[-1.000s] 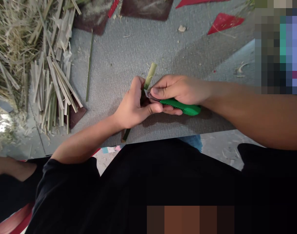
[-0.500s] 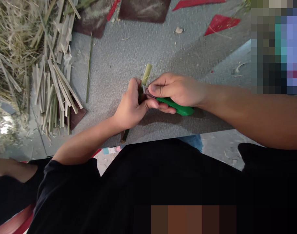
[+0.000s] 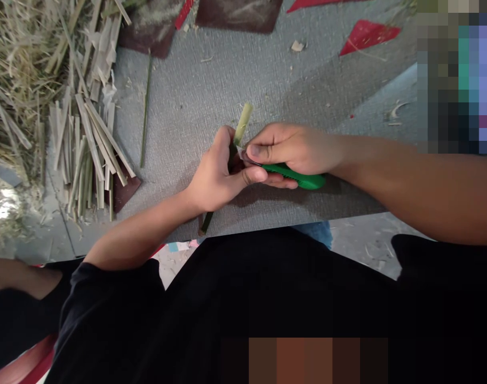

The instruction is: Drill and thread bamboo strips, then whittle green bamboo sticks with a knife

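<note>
My left hand [image 3: 217, 173] is closed around a dark green bamboo strip [image 3: 244, 118]. The strip's pale, scraped end sticks out above the fingers, and its dark lower end shows below the hand, close to the table's near edge. In my right hand [image 3: 291, 149] is a green-handled utility knife [image 3: 305, 178]. Its blade lies against the strip just below the pale part, and thin curls of shaving cling there. The left thumb touches the knife near the base of the blade. My left palm hides the middle of the strip.
Several split strips [image 3: 95, 149] lie bundled on the grey table [image 3: 179, 106] at the left, beside a heap of shavings [image 3: 23, 69]. One thin green strip [image 3: 146, 112] lies apart. Brown sheets [image 3: 237, 15] and red scraps [image 3: 369, 36] are at the back. Another person's arm [image 3: 23, 274] shows lower left.
Both hands and the knife have shifted slightly to the right in view. The blade stays against the strip, and both grips are the same.
</note>
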A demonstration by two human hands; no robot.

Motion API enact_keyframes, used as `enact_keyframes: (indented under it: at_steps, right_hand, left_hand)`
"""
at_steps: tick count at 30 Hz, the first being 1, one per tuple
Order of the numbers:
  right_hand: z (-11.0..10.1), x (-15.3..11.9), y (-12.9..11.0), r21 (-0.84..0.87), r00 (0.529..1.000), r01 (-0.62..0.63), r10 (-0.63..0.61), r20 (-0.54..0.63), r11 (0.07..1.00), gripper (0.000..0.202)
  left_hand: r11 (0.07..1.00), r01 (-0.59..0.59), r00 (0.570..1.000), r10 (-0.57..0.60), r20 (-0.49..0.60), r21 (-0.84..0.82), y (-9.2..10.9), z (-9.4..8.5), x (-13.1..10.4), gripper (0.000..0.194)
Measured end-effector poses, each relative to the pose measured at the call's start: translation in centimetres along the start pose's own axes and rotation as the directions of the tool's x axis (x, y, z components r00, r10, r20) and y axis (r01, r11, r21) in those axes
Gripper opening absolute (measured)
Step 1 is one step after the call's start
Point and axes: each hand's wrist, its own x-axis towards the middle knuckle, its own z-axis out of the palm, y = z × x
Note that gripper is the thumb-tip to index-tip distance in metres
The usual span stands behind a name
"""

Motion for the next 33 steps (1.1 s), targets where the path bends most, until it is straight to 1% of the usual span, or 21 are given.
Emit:
enact_keyframes:
  at_steps: [2,3,7,9,12,15,18,24,26,29,31,33]
  right_hand:
    - [0.0,-0.1,-0.1,0.015,1.000,-0.016,0.016,0.007,1.000,0.067]
    - [0.1,-0.2,-0.2,0.022,1.000,-0.024,0.025,-0.006,0.999,0.066]
    - [0.6,-0.4,-0.4,0.046,0.995,-0.039,0.043,-0.092,0.998,0.059]
    - [0.9,-0.2,-0.4,0.057,0.990,-0.027,0.035,-0.137,0.998,0.058]
    - [1.1,0.1,0.0,0.070,0.982,0.004,0.009,-0.191,0.998,0.057]
    - [0.8,0.2,0.3,0.059,0.990,0.002,0.007,-0.144,0.998,0.059]
    - [0.3,0.0,0.4,0.052,0.996,-0.047,0.051,-0.077,0.998,0.060]
    - [-0.5,0.2,0.8,0.071,0.994,-0.112,0.113,-0.010,0.991,0.060]
    - [-0.5,0.3,0.9,0.068,0.992,-0.121,0.122,-0.013,0.990,0.060]
    - [0.0,0.2,0.7,0.071,0.995,-0.096,0.099,-0.033,0.993,0.060]
    - [0.4,0.1,0.3,0.072,0.995,-0.066,0.071,-0.072,0.995,0.057]
    - [0.9,-0.1,-0.1,0.054,0.989,-0.042,0.049,-0.136,0.998,0.055]
  left_hand:
    - [0.999,0.034,0.996,-0.033,0.087,-0.003,0.2,-0.1,-0.1,0.076]
    - [1.000,0.026,0.993,-0.027,0.113,0.011,0.3,-0.2,-0.1,0.077]
    - [0.987,-0.108,0.985,0.091,0.147,0.116,0.3,-0.2,-0.5,0.073]
    - [0.979,-0.141,0.982,0.120,0.145,0.145,0.1,0.0,-0.6,0.069]
    - [0.972,-0.158,0.981,0.135,0.137,0.172,-0.2,0.1,-0.7,0.067]
    - [0.967,-0.158,0.982,0.131,0.138,0.201,-0.3,0.1,-0.8,0.069]
    - [0.962,-0.162,0.982,0.134,0.135,0.219,-0.4,0.0,-0.9,0.071]
    - [0.959,-0.192,0.974,0.161,0.157,0.209,-0.7,0.3,-1.0,0.071]
    - [0.959,-0.194,0.974,0.163,0.156,0.207,-0.8,0.5,-1.1,0.072]
    - [0.961,-0.181,0.978,0.155,0.138,0.208,-0.9,0.5,-1.2,0.071]
    - [0.962,-0.172,0.981,0.149,0.120,0.210,-0.9,0.4,-1.1,0.068]
    - [0.962,-0.177,0.982,0.159,0.102,0.207,-0.9,0.3,-1.1,0.065]
